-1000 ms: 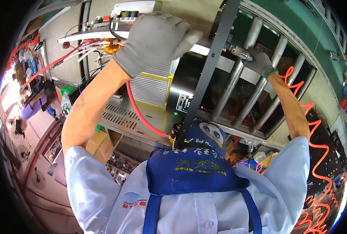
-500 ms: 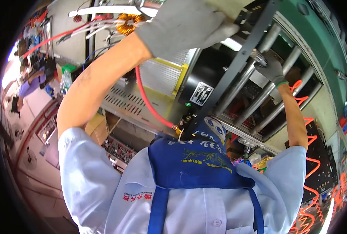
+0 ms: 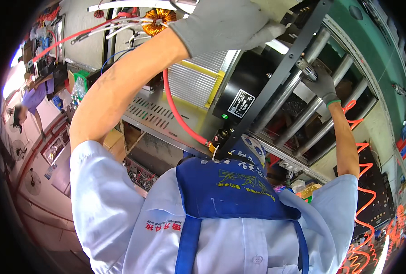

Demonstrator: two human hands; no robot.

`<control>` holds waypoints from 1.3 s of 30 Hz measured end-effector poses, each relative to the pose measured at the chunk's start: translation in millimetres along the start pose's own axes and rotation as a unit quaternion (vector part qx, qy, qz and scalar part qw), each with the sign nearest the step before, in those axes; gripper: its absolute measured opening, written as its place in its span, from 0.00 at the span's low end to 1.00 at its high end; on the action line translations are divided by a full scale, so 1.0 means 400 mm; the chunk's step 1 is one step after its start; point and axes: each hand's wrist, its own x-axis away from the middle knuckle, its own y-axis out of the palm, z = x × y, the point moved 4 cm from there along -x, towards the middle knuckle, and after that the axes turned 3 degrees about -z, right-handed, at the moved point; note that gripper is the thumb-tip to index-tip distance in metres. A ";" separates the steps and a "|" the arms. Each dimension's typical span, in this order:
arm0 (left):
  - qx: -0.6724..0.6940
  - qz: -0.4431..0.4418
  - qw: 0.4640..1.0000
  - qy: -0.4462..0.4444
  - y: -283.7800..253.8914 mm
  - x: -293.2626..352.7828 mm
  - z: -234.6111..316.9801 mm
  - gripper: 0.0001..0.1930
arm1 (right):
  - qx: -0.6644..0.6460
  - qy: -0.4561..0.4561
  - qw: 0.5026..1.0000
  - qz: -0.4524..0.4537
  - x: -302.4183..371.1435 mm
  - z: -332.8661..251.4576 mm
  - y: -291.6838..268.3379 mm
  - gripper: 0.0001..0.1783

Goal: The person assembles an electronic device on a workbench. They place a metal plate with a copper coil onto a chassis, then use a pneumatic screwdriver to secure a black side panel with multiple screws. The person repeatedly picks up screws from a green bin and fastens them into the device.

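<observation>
At the upper middle of the head view, our gloved left hand (image 3: 223, 27) is positioned above the finned silver panel (image 3: 191, 84). Its visible fingers lie close together and extend toward the black bar (image 3: 275, 77); the upper edge crops the hand and the pads face away, so we cannot tell whether they grip anything.

To the right of the bar, we hold a silver-nosed tool (image 3: 307, 71) in our gloved right hand (image 3: 322, 83). The fingers are curled in around the tool body, with no gap visible between glove and tool. The nose points up and left and sits just beside the bar; we cannot determine whether it touches. The tool is located above the metal rollers (image 3: 299, 116).

The bar runs diagonally alongside the black cylinder (image 3: 246, 75). A red hose (image 3: 173, 109) curves down past the panel to a fitting near the bar's lower end.
</observation>
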 end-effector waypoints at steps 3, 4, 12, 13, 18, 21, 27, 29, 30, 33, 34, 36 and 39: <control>0.037 -0.035 0.999 -0.016 -0.001 -0.017 -0.004 0.25 | -0.044 0.020 0.999 -0.016 -0.004 0.006 0.016 0.32; 0.047 -0.138 0.988 -0.050 -0.013 -0.034 -0.011 0.24 | -0.023 0.045 0.998 -0.033 0.002 0.000 0.010 0.33; 0.076 -0.370 0.926 0.015 0.338 -0.281 -0.163 0.20 | 0.031 0.066 0.995 -0.072 0.034 0.009 0.002 0.36; 0.154 -0.365 0.918 0.011 0.362 -0.299 -0.172 0.19 | 0.029 0.064 0.995 -0.068 0.033 0.005 0.002 0.37; 0.752 -0.292 0.589 -0.056 0.441 -0.331 -0.205 0.19 | 0.009 0.068 0.997 -0.039 0.055 -0.018 -0.022 0.38; 0.853 -0.270 0.442 -0.057 0.468 -0.347 -0.200 0.19 | -0.027 0.069 0.995 -0.072 0.044 -0.026 -0.028 0.38; 0.876 -0.268 0.393 -0.076 0.483 -0.321 -0.186 0.20 | 0.000 0.061 0.993 -0.099 0.052 -0.042 -0.053 0.42; 0.869 -0.266 0.409 -0.081 0.490 -0.321 -0.181 0.20 | 0.004 0.062 0.993 -0.105 0.054 -0.043 -0.062 0.42; 0.866 -0.265 0.416 -0.083 0.494 -0.325 -0.179 0.20 | 0.009 0.063 0.992 -0.108 0.051 -0.042 -0.068 0.42; 0.856 -0.263 0.437 -0.085 0.499 -0.324 -0.177 0.20 | 0.026 0.051 0.994 -0.097 0.025 -0.021 -0.053 0.41; 0.854 -0.263 0.440 -0.086 0.503 -0.328 -0.176 0.20 | 0.032 0.045 0.994 -0.091 0.016 -0.017 -0.052 0.41; 0.848 -0.262 0.452 -0.088 0.510 -0.325 -0.174 0.20 | 0.021 0.041 0.996 -0.080 0.005 -0.011 -0.048 0.38; 0.839 -0.261 0.470 -0.088 0.517 -0.322 -0.174 0.20 | 0.007 0.036 0.995 -0.089 -0.016 -0.008 -0.040 0.34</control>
